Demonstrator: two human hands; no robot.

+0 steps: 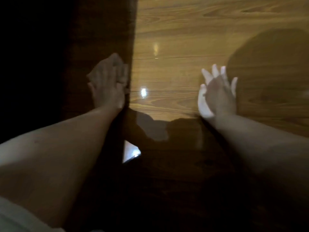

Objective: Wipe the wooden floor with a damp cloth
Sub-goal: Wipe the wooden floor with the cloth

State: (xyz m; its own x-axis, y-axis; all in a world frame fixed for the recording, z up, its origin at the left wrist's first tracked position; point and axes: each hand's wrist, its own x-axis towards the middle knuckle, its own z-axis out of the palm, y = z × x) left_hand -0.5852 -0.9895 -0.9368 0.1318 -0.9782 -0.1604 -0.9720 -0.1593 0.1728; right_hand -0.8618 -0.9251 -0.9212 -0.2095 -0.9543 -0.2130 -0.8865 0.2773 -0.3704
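The glossy wooden floor (175, 30) fills the view, lit at the upper right and in deep shadow at the left and bottom. My left hand (107, 87) lies in the shadowed strip, pressing down on a pale crumpled cloth (93, 75) that sticks out around its fingers. The fingers look stretched over the cloth, though blur hides their exact lie. My right hand (217, 96) rests flat on the lit floor with its fingers spread and holds nothing.
A straight shadow edge (132, 64) runs down the floor just right of my left hand. A round dark shadow (270, 69) covers the floor at the right. A bright reflected patch (131, 154) shows between my forearms.
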